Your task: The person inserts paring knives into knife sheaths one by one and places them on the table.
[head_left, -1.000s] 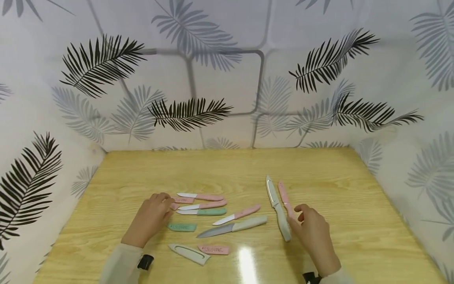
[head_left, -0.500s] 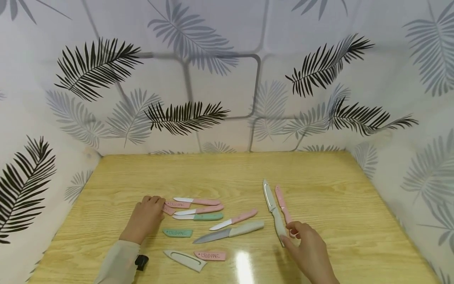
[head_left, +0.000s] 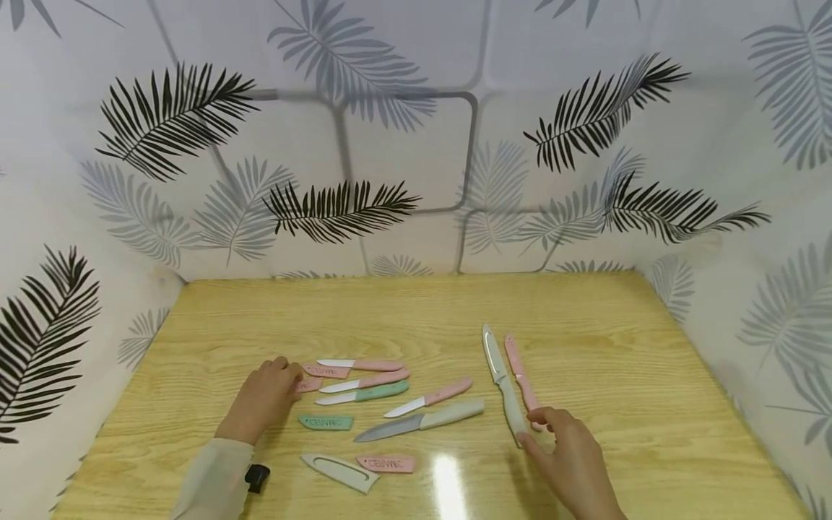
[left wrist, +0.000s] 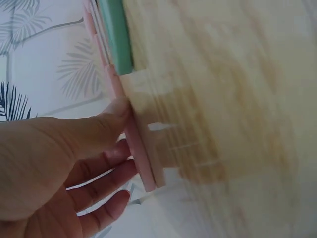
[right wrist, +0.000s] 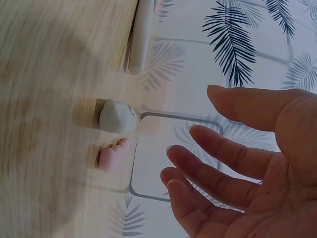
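Observation:
My left hand (head_left: 281, 374) rests on the wooden table (head_left: 403, 310), its fingertips at a small pink sheath (head_left: 308, 384). In the left wrist view the thumb (left wrist: 118, 110) touches that pink sheath (left wrist: 141, 156) and the fingers lie loosely bent beside it. My right hand (head_left: 536, 427) hovers with relaxed, spread fingers at the handle ends of a grey sheathed knife (head_left: 504, 386) and a pink sheathed knife (head_left: 520, 377). In the right wrist view the fingers (right wrist: 208, 148) stay apart from the grey handle end (right wrist: 117, 117) and pink handle end (right wrist: 112, 155).
Bare knives lie in the middle: two pink (head_left: 364, 365) (head_left: 372, 380), a green (head_left: 365, 393), another pink (head_left: 430, 396) and a grey (head_left: 422, 420). Loose sheaths lie nearby: pink (head_left: 326, 371), green (head_left: 326, 422), grey (head_left: 338, 471), pink (head_left: 388, 463). Leaf-patterned walls (head_left: 416, 144) enclose the table.
My right hand has drawn back toward me, off the pink sheathed knife's handle. My left hand has shifted slightly left with the small pink sheath under its fingertips.

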A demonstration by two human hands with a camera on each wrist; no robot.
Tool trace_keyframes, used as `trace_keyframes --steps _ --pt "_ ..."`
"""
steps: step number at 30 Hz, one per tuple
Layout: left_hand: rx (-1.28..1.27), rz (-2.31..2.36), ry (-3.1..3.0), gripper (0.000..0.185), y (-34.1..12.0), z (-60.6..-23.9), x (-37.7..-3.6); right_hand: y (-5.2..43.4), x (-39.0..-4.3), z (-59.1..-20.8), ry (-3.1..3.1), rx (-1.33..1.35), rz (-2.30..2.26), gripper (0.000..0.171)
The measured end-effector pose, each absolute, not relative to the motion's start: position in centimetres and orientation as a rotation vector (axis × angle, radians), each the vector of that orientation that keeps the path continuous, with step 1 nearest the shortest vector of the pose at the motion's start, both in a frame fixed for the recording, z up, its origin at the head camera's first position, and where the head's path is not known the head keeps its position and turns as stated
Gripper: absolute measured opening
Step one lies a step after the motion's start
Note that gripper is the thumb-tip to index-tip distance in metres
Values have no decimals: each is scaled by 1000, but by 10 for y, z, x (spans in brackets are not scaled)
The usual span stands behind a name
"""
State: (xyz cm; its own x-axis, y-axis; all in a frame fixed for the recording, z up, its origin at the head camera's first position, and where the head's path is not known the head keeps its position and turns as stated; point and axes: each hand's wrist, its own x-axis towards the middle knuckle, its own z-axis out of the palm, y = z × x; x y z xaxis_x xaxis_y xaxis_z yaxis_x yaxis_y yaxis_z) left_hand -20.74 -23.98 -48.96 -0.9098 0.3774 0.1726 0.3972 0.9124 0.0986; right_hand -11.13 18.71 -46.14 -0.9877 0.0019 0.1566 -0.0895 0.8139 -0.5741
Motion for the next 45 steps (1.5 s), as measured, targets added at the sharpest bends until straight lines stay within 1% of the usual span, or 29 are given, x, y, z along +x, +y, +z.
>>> trace_keyframes --steps 6,12,16,21,25,26,27,28,32,38,45 --pt "-633 -187 -2920 16 -239 -493 -211 187 -112 -460 -2851 74 928 30" --pt "-614 -177 -2981 18 -239 -493 -211 187 -113 -460 -2822 109 915 29" --pt "-629 -195 -2916 19 -239 -490 -209 187 -113 -459 -2821 119 920 29" --pt "-684 -197 -2757 19 -237 -483 -202 183 -115 -458 -2816 163 916 29" --pt "-700 -251 -2631 19 -235 -479 -190 175 -120 -456 -2819 226 923 27" --pt "-714 -253 -2590 15 -234 -478 -187 172 -122 -455 -2813 245 923 27" --pt "-726 -259 -2551 15 -233 -477 -184 168 -124 -455 -2794 275 912 26" --pt "-736 -262 -2519 21 -231 -476 -181 164 -126 -454 -2775 310 896 26" --pt "-760 -259 -2394 52 -223 -466 -173 144 -139 -448 -2711 431 800 25" --pt "-740 -305 -2342 52 -216 -451 -161 108 -168 -437 -2787 465 807 21" --pt "-743 -360 -2316 49 -218 -447 -151 73 -204 -431 -2932 553 853 22"
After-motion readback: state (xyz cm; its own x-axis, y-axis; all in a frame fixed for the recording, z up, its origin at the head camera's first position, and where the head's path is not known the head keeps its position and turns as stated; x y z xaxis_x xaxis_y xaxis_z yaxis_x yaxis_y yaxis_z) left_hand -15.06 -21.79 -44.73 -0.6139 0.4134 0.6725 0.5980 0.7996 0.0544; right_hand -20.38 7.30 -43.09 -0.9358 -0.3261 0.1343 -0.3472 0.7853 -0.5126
